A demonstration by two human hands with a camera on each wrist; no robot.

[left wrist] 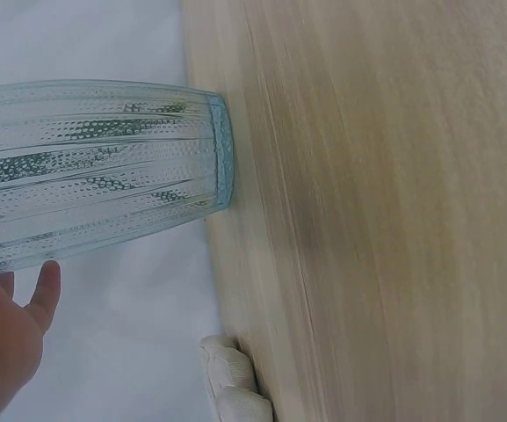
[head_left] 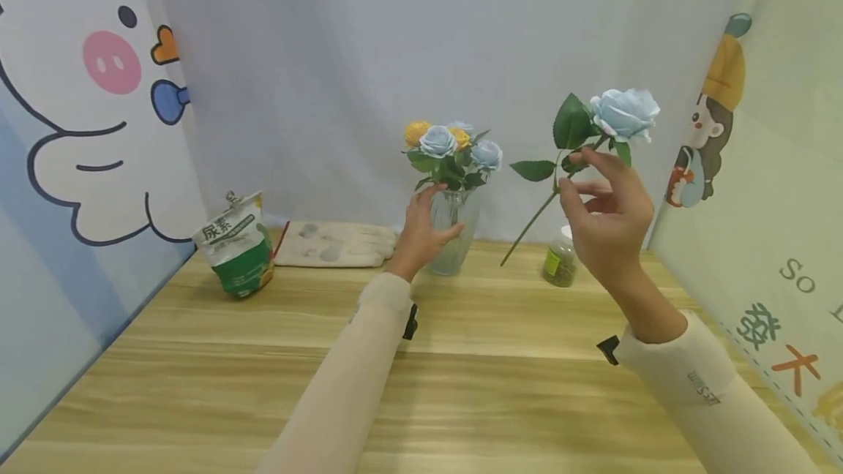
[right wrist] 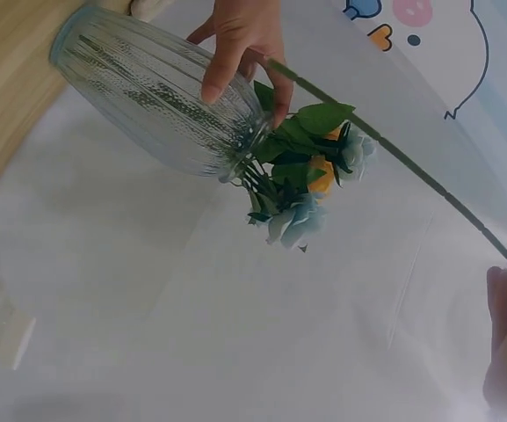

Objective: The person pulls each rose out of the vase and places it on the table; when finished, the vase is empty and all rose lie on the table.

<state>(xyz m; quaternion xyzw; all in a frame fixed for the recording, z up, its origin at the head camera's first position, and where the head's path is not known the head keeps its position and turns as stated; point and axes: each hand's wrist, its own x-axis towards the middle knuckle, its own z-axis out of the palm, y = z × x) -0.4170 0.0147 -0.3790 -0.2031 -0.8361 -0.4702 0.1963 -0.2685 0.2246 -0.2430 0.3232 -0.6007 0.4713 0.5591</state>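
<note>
A clear ribbed glass vase (head_left: 451, 240) stands upright on the table, holding several blue roses (head_left: 437, 142) and yellow roses (head_left: 416, 132) with green leaves. My left hand (head_left: 421, 229) grips the vase around its upper left side, just below the flowers; in the right wrist view its thumb (right wrist: 224, 70) lies along the glass. To the right and higher up, my right hand (head_left: 612, 211) pinches the stem (right wrist: 394, 149) of a single light blue rose (head_left: 624, 115) between thumb and fingers. This rose leans, bloom up to the right, its stem end (head_left: 506, 260) apart from the vase.
A green and white bag (head_left: 240, 258) with a clip on top stands at the left. Beside it lie white work gloves (head_left: 336, 243). A small jar (head_left: 560, 263) with a white lid stands behind my right hand. Printed curtains enclose the wooden table (head_left: 487, 401).
</note>
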